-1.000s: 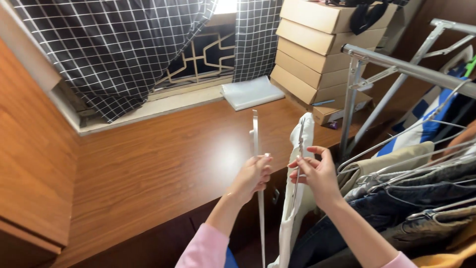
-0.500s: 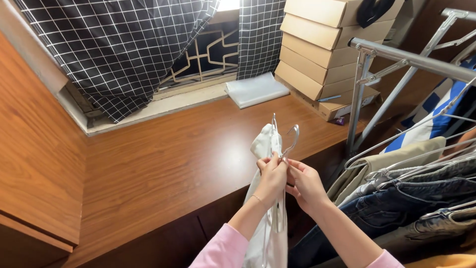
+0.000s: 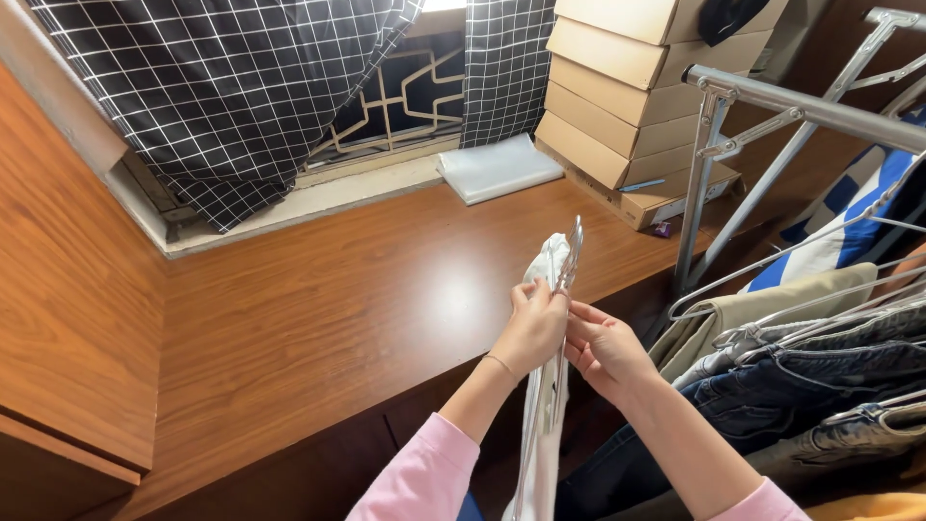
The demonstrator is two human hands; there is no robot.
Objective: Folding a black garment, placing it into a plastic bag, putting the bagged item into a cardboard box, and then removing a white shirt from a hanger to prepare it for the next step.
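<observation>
My left hand (image 3: pixel 531 328) grips a metal clothes hanger (image 3: pixel 571 253) together with the white garment (image 3: pixel 542 425) draped over it, just below the hook. The hook stands upright above my fingers. My right hand (image 3: pixel 608 349) is right beside it, fingers curled against the hanger's wire and the cloth. The white garment hangs straight down between my forearms, in front of the wooden desk edge. Both sleeves are pink.
A wooden desk top (image 3: pixel 318 309) spreads to the left. A metal clothes rack (image 3: pixel 801 106) on the right carries jeans (image 3: pixel 801 376) and other clothes on hangers. Stacked cardboard boxes (image 3: pixel 617 87), a flat white packet (image 3: pixel 497 169) and checked curtains (image 3: pixel 231 87) are at the back.
The hanger's hook has turned edge-on and upright. Both hands have closed in together on the hanger neck and garment; the view has shifted slightly.
</observation>
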